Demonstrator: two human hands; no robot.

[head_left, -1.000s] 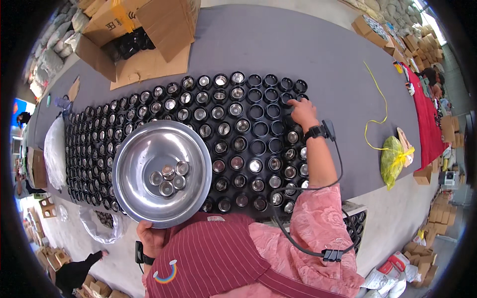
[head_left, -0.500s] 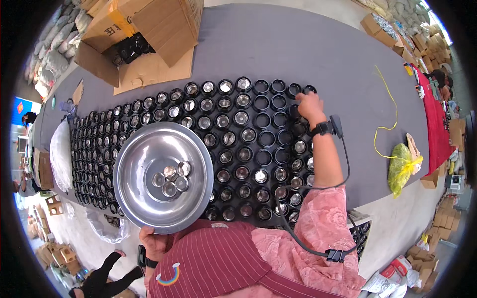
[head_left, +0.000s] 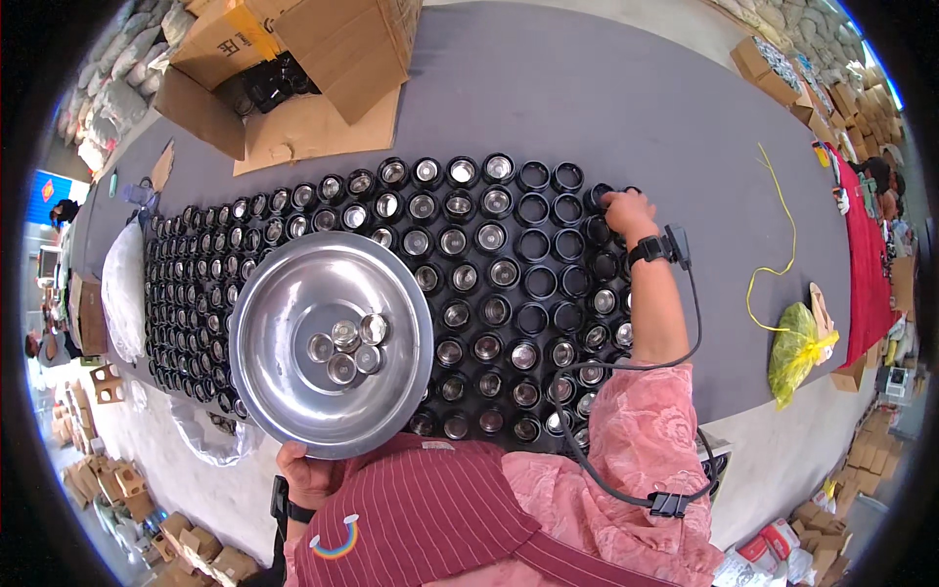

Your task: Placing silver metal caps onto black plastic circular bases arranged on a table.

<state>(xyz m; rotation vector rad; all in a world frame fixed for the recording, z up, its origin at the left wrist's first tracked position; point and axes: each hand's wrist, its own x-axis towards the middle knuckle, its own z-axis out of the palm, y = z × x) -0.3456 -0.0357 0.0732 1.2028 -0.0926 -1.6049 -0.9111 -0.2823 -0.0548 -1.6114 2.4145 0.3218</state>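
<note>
A wide steel basin is tilted over the near middle of the table, its lower rim gripped by my left hand. Several small silver round cups lie loose together in its bottom. Rows of short black round cups fill the table; many carry a silver piece inside, while the far right ones show dark insides. At the far right end of the rows, my right hand has its fingers curled down on a black cup. Its fingertips are partly hidden behind the hand.
An open cardboard box with black parts inside stands at the far left. On the right lie a yellow bag, a yellow string and red cloth. A black cable hangs along my right arm. White plastic bag sits left.
My right hand stays at the far right end of the rows, its fingers shifted slightly over the black cups. The view has swung a little. A person's dark-clad legs at lower left are gone.
</note>
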